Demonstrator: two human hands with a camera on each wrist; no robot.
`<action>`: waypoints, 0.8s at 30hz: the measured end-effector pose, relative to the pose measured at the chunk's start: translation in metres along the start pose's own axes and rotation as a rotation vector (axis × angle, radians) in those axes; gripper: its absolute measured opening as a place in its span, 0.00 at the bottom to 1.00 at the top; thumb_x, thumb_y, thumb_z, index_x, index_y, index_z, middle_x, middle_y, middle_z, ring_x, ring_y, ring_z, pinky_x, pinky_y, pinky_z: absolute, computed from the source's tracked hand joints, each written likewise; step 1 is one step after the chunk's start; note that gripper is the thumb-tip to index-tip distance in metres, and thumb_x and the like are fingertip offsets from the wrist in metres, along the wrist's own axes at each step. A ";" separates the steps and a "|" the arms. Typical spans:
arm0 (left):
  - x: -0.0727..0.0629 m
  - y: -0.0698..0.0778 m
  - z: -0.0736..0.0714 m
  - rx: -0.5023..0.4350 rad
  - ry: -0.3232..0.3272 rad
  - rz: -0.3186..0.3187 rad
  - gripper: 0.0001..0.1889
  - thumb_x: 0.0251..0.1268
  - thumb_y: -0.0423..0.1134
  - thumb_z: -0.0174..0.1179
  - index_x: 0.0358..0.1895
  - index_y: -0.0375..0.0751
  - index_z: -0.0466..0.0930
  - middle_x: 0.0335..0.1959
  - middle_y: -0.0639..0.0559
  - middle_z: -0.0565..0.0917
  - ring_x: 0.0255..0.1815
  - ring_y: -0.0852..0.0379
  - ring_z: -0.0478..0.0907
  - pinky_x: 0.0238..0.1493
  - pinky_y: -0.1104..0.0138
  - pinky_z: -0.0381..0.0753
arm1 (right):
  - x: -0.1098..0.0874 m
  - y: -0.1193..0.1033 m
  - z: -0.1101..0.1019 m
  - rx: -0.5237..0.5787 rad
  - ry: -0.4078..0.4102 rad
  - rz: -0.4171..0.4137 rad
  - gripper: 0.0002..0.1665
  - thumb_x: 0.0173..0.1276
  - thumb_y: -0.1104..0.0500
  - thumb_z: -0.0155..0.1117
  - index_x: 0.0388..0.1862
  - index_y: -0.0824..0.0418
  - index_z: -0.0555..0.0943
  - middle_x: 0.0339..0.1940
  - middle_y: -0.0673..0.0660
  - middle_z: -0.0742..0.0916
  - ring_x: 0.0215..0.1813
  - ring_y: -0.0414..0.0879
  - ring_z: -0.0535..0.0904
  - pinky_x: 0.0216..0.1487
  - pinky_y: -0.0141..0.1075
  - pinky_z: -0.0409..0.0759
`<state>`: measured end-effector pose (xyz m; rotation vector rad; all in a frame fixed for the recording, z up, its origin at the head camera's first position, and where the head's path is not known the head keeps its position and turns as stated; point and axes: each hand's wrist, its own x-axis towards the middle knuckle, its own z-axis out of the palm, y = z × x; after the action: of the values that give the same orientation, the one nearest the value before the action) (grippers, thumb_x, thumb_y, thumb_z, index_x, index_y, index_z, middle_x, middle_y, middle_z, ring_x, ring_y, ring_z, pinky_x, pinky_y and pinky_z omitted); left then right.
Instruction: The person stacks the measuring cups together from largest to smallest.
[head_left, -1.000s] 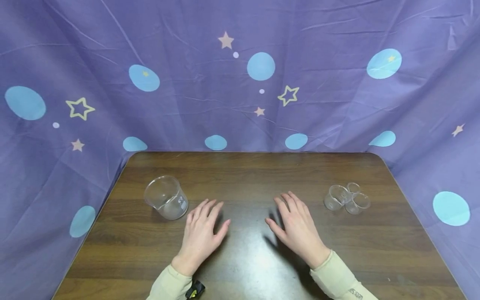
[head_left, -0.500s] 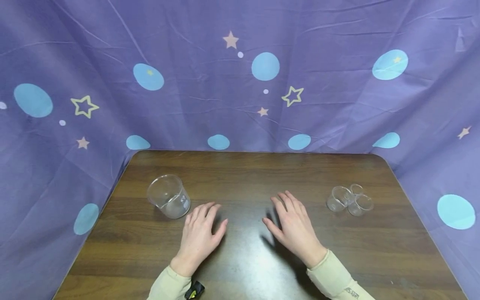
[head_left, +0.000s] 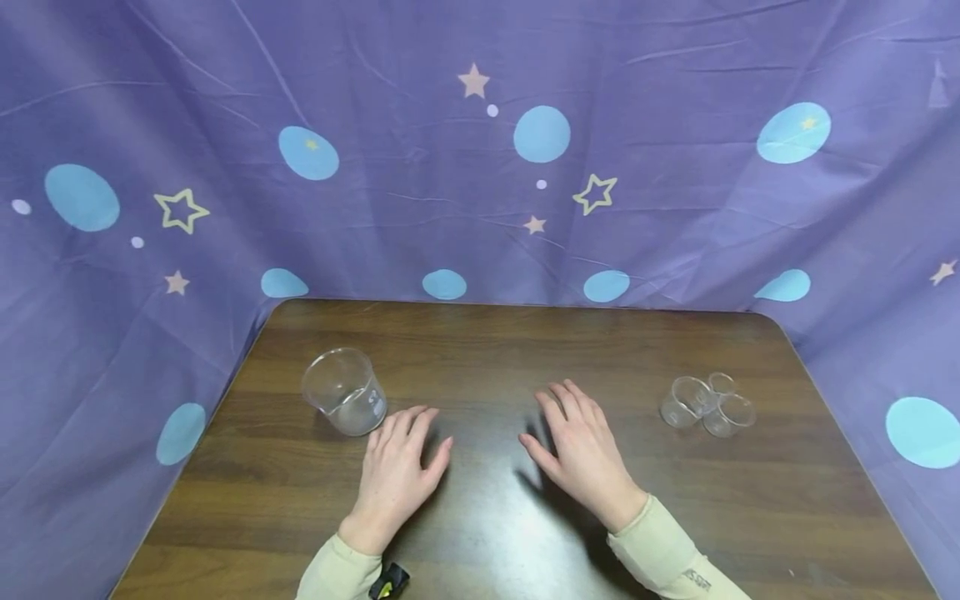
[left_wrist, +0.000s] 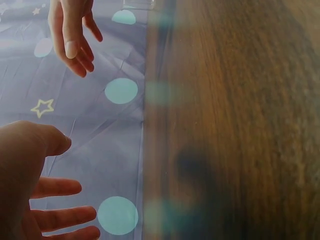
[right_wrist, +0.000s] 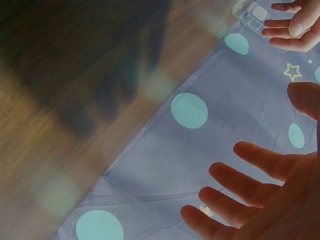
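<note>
My left hand [head_left: 395, 468] hovers over the table with fingers spread and holds nothing. Just beyond its fingertips stands a large glass beaker [head_left: 347, 393] with white markings, upright on the left. My right hand [head_left: 587, 454] is likewise spread and bare, right of the middle. Further right, three smaller glass beakers [head_left: 686, 403] stand clustered together, the smallest at the back. In the right wrist view, part of the large beaker [right_wrist: 250, 15] with its printed scale shows behind the left hand [right_wrist: 298, 25].
The brown wooden table [head_left: 480, 350] has rounded far corners. A purple curtain [head_left: 405, 167] with stars and blue dots surrounds it at the back and both sides. A small black item [head_left: 390, 581] shows beside the left sleeve [head_left: 341, 571].
The head view has swung slightly left, so table and beakers appear further right. Both hands keep nearly the same pose, the right hand drifting slightly left in view.
</note>
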<state>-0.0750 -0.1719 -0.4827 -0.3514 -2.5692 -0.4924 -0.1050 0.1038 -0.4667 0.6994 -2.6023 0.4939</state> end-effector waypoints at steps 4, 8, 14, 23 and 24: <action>-0.001 -0.002 -0.001 0.002 -0.003 -0.011 0.23 0.63 0.49 0.69 0.57 0.39 0.84 0.53 0.41 0.86 0.54 0.40 0.81 0.48 0.46 0.80 | 0.002 -0.002 0.003 0.000 -0.008 -0.006 0.37 0.68 0.40 0.71 0.63 0.66 0.80 0.64 0.69 0.81 0.70 0.69 0.73 0.69 0.63 0.73; -0.002 -0.005 -0.002 0.003 0.000 -0.024 0.23 0.64 0.49 0.69 0.57 0.39 0.84 0.53 0.41 0.86 0.54 0.40 0.80 0.45 0.48 0.80 | 0.004 -0.005 0.005 0.009 -0.014 -0.009 0.37 0.68 0.40 0.71 0.63 0.66 0.80 0.64 0.69 0.81 0.70 0.69 0.73 0.69 0.64 0.73; -0.003 -0.009 -0.005 0.009 0.004 -0.051 0.23 0.63 0.49 0.70 0.56 0.40 0.84 0.53 0.41 0.86 0.54 0.40 0.80 0.43 0.49 0.79 | 0.007 -0.009 0.008 0.014 -0.013 -0.018 0.36 0.68 0.41 0.71 0.63 0.65 0.80 0.64 0.69 0.81 0.70 0.69 0.73 0.69 0.64 0.73; -0.007 -0.016 -0.010 0.025 -0.005 -0.093 0.22 0.64 0.48 0.70 0.56 0.40 0.85 0.52 0.41 0.86 0.55 0.39 0.81 0.44 0.48 0.80 | 0.013 -0.017 0.014 0.025 -0.005 -0.048 0.35 0.69 0.41 0.70 0.63 0.65 0.80 0.64 0.68 0.82 0.69 0.68 0.74 0.68 0.63 0.75; -0.008 -0.017 -0.010 0.027 -0.003 -0.097 0.22 0.64 0.48 0.70 0.56 0.40 0.85 0.52 0.41 0.86 0.54 0.39 0.81 0.44 0.47 0.80 | 0.014 -0.017 0.015 0.025 -0.007 -0.051 0.35 0.69 0.41 0.70 0.63 0.65 0.80 0.64 0.68 0.82 0.69 0.68 0.74 0.68 0.63 0.75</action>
<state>-0.0693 -0.1924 -0.4830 -0.2192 -2.6021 -0.4915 -0.1108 0.0779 -0.4693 0.7747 -2.5819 0.5099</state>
